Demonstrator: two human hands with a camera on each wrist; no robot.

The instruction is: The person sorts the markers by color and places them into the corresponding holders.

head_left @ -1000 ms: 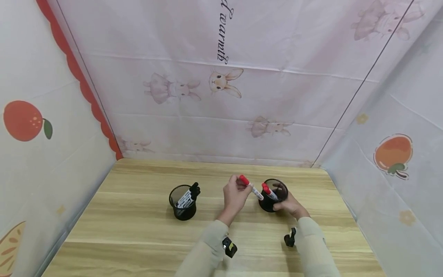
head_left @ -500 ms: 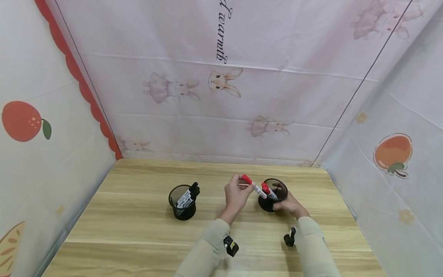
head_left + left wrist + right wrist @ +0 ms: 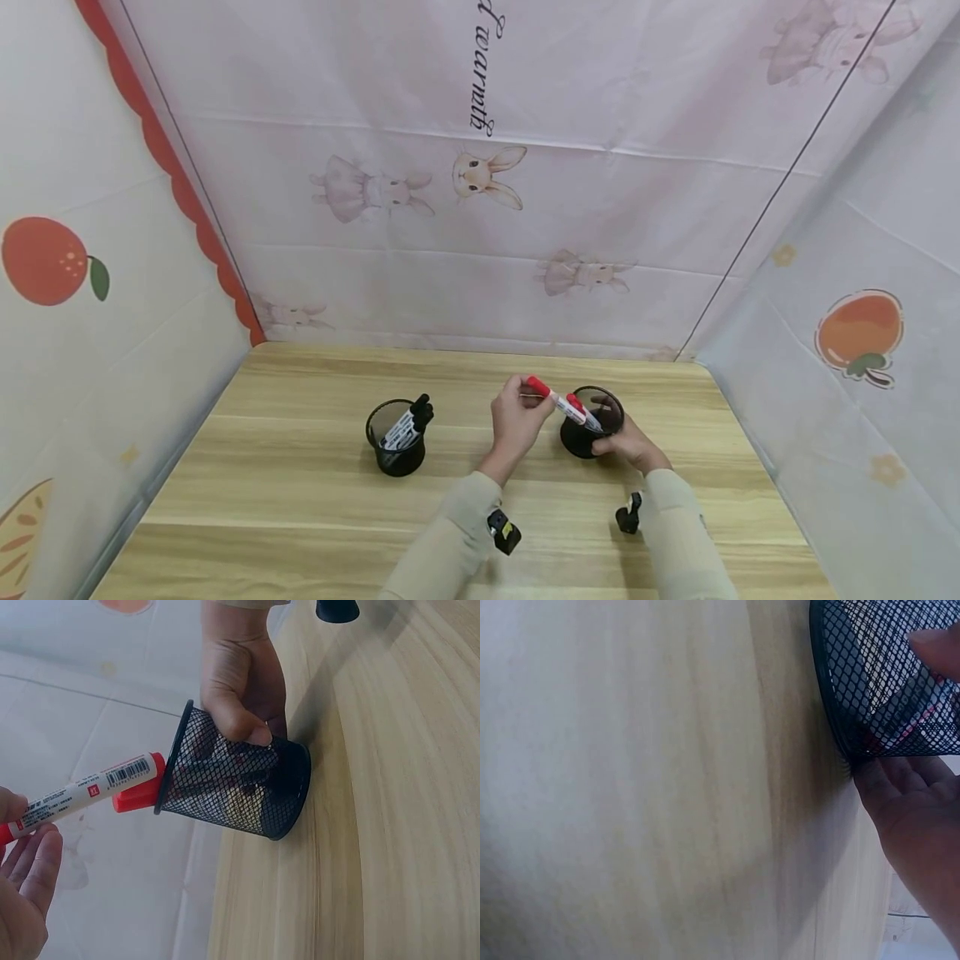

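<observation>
My left hand (image 3: 517, 421) pinches a white marker (image 3: 86, 791) by its red-capped end. The marker slants down to the right, its other end over the rim of a black mesh pen cup (image 3: 577, 440). In the left wrist view that end, red too, is right at the rim, beside the red cap (image 3: 135, 798) of a marker in the cup. My right hand (image 3: 630, 446) grips the cup around its far right side, thumb on the mesh. The cup stands upright on the table, as the right wrist view also shows its mesh wall (image 3: 892, 682) and base edge.
To the left stands a second black mesh pen cup (image 3: 401, 462), holding several black-capped markers (image 3: 402, 432). The wooden table (image 3: 300, 500) meets printed cloth walls (image 3: 420, 292) at the back and sides. Black devices (image 3: 503, 532) sit at both wrists.
My left hand has moved slightly right and up, carrying the marker from left of the right cup to over its rim. The right hand and both cups stay in place.
</observation>
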